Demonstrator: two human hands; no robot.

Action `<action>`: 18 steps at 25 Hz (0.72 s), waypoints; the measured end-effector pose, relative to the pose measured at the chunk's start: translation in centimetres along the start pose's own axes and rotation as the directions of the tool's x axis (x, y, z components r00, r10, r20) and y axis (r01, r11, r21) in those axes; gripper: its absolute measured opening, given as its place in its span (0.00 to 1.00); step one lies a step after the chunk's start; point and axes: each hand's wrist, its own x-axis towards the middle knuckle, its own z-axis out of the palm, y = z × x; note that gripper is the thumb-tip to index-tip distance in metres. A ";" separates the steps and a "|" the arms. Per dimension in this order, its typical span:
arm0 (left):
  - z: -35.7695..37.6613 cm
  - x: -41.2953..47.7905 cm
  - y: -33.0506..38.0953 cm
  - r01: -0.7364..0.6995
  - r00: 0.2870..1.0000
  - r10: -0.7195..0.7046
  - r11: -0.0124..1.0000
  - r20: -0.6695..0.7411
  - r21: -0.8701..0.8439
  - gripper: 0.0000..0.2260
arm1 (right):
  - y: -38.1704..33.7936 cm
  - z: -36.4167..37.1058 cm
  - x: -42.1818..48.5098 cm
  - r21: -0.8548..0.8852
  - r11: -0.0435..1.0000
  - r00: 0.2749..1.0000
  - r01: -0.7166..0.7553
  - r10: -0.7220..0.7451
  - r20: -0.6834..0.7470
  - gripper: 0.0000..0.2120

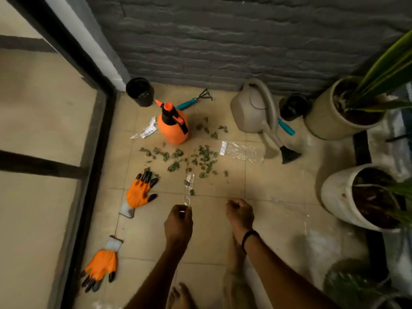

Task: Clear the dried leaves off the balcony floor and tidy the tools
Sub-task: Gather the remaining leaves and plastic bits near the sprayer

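Observation:
Several dried green leaves (201,156) lie scattered on the beige tiled floor in the middle. My left hand (179,221) pinches the near end of a narrow clear plastic bag (188,188) that hangs over the leaves, with a few bits of leaf in it. My right hand (239,214) is curled into a loose fist beside it and I see nothing in it. An orange pump sprayer (172,127) stands behind the leaves. Beyond it lies a teal-handled hand rake (194,100). Two orange gloves (140,192) (101,267) lie at the left.
A beige watering can (254,110) lies by the grey brick wall, a teal tool handle (286,127) behind its spout. Another clear bag (242,151) and a crumpled wrapper (147,129) lie on the tiles. Black pots (140,91) (293,105) and planters (334,114) (347,197) ring the edges. My bare feet stand below.

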 end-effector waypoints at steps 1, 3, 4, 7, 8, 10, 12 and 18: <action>1.3 0.9 0.7 -0.010 1.000 0.010 0.999 0.008 0.041 0.05 | -0.4 0.0 1.7 -0.033 0.999 1.000 -0.004 0.004 -0.006 0.04; 4.2 3.6 1.7 -0.015 1.000 0.013 0.993 0.017 0.121 0.06 | -1.0 0.6 5.4 -0.081 0.997 1.000 0.009 -0.009 -0.003 0.07; 5.4 5.0 1.7 -0.002 1.000 0.001 0.990 0.007 0.142 0.06 | -1.4 1.1 7.0 -0.107 0.994 1.000 0.029 -0.029 0.003 0.08; 10.2 9.6 1.8 0.036 0.999 -0.037 0.984 0.001 0.176 0.09 | -1.3 3.1 12.7 -0.202 0.975 0.995 0.097 -0.091 0.039 0.12; 12.0 11.4 1.4 0.028 1.000 -0.027 0.981 -0.011 0.192 0.10 | -0.6 4.3 15.2 -0.263 0.957 0.992 0.121 -0.110 0.056 0.14; 14.4 14.8 0.3 -0.018 0.999 0.027 0.980 -0.042 0.199 0.13 | 0.5 6.3 19.6 -0.364 0.911 0.979 0.195 -0.159 0.127 0.18; 17.0 17.3 -0.5 -0.005 0.991 0.040 0.964 -0.124 0.267 0.20 | 2.2 8.1 23.4 -0.391 0.881 0.960 0.268 -0.211 0.182 0.23; 10.7 26.6 -11.2 -0.153 0.979 0.191 0.914 -0.066 0.376 0.23 | 7.0 12.5 27.7 -0.559 0.662 0.864 0.500 -0.420 0.276 0.12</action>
